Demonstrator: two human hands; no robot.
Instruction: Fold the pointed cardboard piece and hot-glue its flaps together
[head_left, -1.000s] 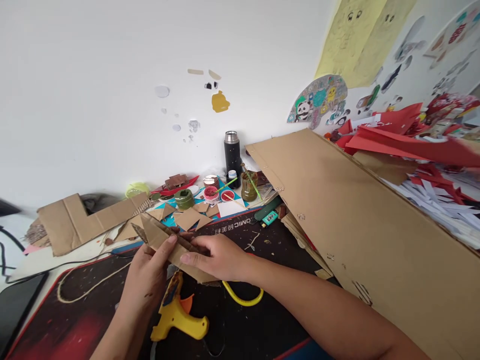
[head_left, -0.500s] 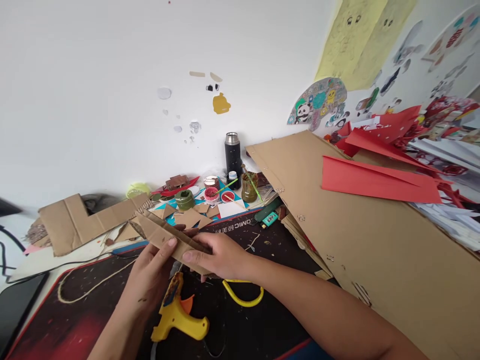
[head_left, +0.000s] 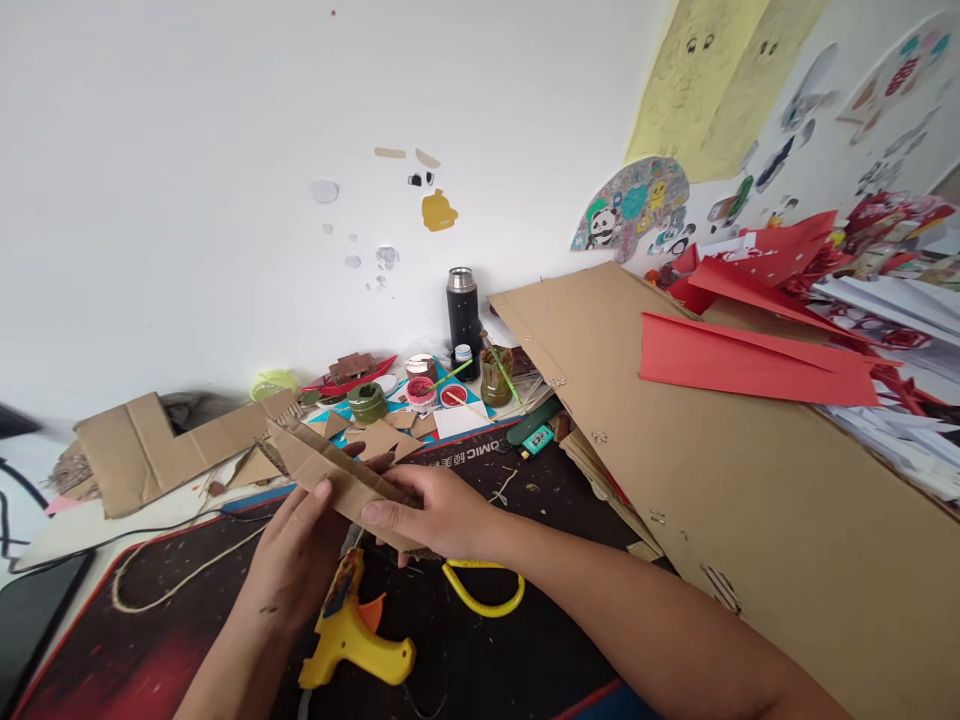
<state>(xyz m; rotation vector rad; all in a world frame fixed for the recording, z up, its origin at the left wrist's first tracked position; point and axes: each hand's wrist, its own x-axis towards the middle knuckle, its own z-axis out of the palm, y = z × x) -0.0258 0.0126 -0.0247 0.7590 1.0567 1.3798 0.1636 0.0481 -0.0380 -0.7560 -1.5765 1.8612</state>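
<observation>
Between my two hands, above the dark desk mat, is a folded cardboard strip (head_left: 335,477). My left hand (head_left: 304,530) grips its near side, thumb on the front face and fingers behind, partly hidden. At the strip's right end, my right hand (head_left: 431,510) pinches it with the thumb in front; most of its other fingers are out of sight. Below the hands lies a yellow glue gun (head_left: 358,640) with an orange trigger. A yellow scissors-like handle loop (head_left: 487,605) shows under my right wrist.
A large cardboard sheet (head_left: 750,490) leans over the right side, with red paper (head_left: 750,360) on it. Paint jars (head_left: 367,403), a black flask (head_left: 463,310) and cardboard scraps line the wall. An L-shaped cardboard piece (head_left: 139,440) lies left, and a string (head_left: 184,575) crosses the mat.
My left thumb has slid a little to the left along the cardboard strip. Both hands keep hold of it, and the whole view has shifted slightly.
</observation>
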